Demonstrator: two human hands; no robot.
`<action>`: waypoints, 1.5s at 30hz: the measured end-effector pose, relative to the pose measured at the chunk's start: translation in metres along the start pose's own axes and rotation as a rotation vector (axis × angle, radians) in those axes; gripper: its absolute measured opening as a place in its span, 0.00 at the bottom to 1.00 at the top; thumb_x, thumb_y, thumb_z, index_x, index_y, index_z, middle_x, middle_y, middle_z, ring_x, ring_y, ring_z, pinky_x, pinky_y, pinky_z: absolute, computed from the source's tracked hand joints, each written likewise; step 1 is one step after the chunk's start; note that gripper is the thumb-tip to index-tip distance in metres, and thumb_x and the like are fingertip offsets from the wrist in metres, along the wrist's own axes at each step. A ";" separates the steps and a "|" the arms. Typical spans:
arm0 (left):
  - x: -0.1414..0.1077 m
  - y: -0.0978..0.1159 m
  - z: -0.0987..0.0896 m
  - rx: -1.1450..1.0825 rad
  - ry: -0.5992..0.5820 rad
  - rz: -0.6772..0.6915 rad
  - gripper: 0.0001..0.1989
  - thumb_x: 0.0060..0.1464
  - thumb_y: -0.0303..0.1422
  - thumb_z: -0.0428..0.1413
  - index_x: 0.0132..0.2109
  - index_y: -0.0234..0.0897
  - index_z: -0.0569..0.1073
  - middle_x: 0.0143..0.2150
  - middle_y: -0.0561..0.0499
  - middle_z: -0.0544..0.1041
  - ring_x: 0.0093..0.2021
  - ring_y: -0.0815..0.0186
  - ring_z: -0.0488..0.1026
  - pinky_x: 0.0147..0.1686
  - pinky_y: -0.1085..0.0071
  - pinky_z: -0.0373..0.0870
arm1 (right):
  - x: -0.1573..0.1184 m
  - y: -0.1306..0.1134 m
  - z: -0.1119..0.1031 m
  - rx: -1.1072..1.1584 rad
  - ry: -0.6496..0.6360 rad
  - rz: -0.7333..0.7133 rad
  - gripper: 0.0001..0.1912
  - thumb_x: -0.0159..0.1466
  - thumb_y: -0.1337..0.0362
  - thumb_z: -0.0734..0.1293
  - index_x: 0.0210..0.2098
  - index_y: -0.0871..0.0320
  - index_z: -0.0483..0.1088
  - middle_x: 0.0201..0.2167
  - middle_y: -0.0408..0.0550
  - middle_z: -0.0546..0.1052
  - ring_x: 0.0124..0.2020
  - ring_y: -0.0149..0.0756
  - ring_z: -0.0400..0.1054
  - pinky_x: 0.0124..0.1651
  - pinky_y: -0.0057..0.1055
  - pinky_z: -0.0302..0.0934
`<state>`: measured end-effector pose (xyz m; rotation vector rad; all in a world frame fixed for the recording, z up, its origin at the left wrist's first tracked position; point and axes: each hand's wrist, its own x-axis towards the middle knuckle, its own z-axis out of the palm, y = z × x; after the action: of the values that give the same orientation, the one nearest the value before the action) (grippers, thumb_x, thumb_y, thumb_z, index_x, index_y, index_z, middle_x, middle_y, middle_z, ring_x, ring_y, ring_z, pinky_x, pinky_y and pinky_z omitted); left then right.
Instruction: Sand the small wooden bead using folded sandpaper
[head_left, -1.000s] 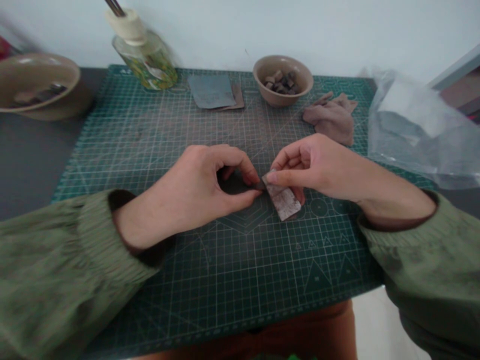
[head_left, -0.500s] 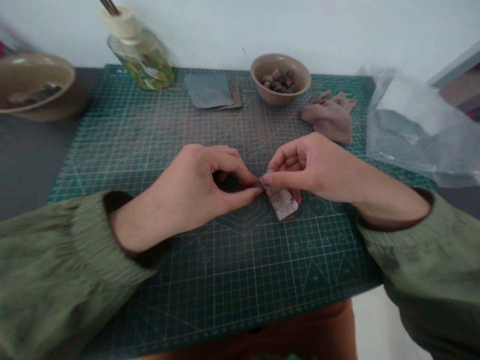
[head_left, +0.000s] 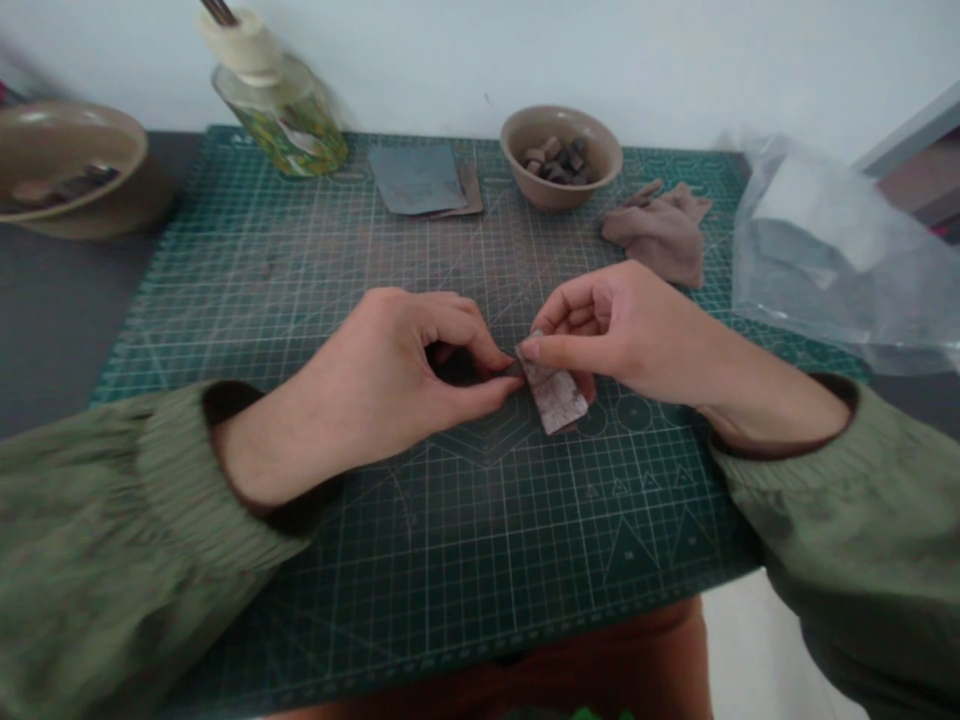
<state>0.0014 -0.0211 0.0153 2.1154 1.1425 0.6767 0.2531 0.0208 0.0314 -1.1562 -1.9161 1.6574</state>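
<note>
My left hand [head_left: 405, 370] pinches a small dark piece [head_left: 514, 370] between thumb and forefinger, near the middle of the green cutting mat [head_left: 465, 540]. Most of that piece is hidden by the fingertips. Right beside it, my right hand [head_left: 622, 325] grips a folded strip of worn, whitish-brown paper [head_left: 556, 398] between thumb and fingers. The strip's upper left edge meets the small piece at my left fingertips. It slants down to the right over the mat.
Behind my hands are grey sheets [head_left: 417, 180], a bowl of small blocks [head_left: 561, 190], and a crumpled brown cloth [head_left: 660, 240]. A diffuser bottle [head_left: 289, 120] and larger bowl [head_left: 97, 205] stand left; a clear plastic bag [head_left: 840, 260] lies right.
My right hand and the paper strip have shifted slightly up and to the left. My left hand has barely moved and keeps its pinch.
</note>
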 end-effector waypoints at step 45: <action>0.000 0.000 -0.003 -0.008 -0.041 -0.032 0.07 0.64 0.37 0.68 0.38 0.42 0.87 0.37 0.53 0.86 0.35 0.66 0.78 0.36 0.67 0.68 | 0.000 0.002 -0.001 -0.004 -0.020 -0.033 0.13 0.65 0.63 0.86 0.35 0.58 0.80 0.26 0.44 0.86 0.22 0.30 0.78 0.24 0.23 0.70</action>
<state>-0.0005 -0.0201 0.0170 2.0912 1.1466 0.6189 0.2544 0.0216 0.0299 -1.1073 -1.9411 1.6543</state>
